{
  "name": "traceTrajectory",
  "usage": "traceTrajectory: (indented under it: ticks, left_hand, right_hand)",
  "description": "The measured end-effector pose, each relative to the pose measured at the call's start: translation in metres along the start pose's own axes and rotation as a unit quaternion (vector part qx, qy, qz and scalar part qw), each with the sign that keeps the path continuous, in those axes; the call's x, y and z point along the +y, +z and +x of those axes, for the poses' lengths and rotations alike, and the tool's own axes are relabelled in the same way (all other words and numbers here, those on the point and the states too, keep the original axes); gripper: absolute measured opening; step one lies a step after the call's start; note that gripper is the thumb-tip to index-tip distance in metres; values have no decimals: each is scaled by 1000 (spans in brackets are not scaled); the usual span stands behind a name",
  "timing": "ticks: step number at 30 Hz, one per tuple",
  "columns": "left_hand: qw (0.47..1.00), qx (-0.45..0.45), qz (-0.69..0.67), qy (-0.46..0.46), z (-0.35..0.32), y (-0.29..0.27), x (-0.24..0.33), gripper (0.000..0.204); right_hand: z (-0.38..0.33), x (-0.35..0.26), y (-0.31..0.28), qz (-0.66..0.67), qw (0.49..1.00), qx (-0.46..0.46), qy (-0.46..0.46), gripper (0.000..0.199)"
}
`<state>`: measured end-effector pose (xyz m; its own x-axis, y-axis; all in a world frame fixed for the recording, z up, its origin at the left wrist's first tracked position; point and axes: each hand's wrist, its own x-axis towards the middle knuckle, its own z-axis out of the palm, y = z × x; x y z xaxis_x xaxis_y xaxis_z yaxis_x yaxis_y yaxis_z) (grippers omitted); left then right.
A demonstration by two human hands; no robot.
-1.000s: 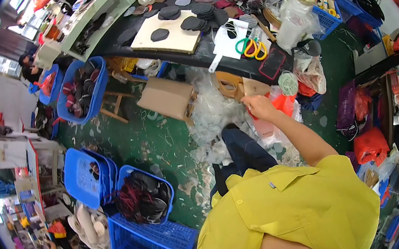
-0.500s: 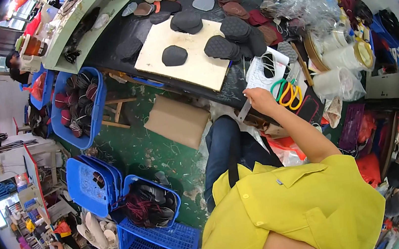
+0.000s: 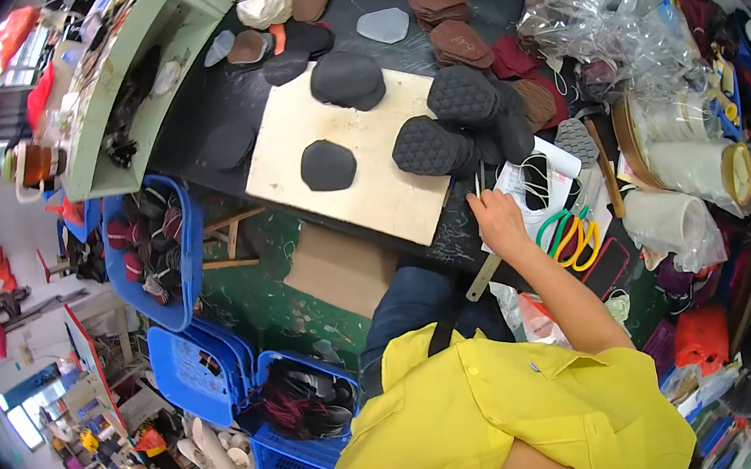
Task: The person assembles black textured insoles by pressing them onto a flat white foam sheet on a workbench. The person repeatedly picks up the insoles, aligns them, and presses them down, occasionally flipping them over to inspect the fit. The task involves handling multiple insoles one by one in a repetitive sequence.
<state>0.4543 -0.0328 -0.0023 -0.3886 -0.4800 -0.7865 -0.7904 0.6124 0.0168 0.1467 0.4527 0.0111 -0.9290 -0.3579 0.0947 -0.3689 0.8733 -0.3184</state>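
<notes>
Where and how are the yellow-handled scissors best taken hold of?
Likely by the yellow handle loops, with the right hand coming from the wearer's side: these open rings are turned toward the body, while the blades point away from it.

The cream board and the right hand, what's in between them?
In the head view, only a strip of bare black tabletop separates the cream board from the right hand.

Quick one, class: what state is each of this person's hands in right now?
Left hand: not in view, so cannot be told.
Right hand: fingers curled, fingertips at a slim tool; whether it is gripped cannot be told.
</notes>
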Motion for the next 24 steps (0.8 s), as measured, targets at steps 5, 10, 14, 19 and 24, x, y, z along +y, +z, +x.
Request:
traceTrajectory:
  ticks: [5,10,14,19,24]
  left_hand:
    - [991,-31,117,-62,33,-51,-23,19]
    - [974,-24,205,-89,78,-121,-26,19]
    - [954,60,288,-52,120,-190,3,19]
    - [855,235,61,459,132,-241,216,12]
    - [522,102,6,847,139,-225,358,21]
  right_hand:
    - [5,-6,-3,50,997,6,65,42]
    - [48,-15,-13,144,959,210,120,32]
    - [103,-39,-11,47,965,240,97,46]
    - [124,-74,6,-23,960,174,218,57]
    - [128,-91,10,-26,932,205,299,36]
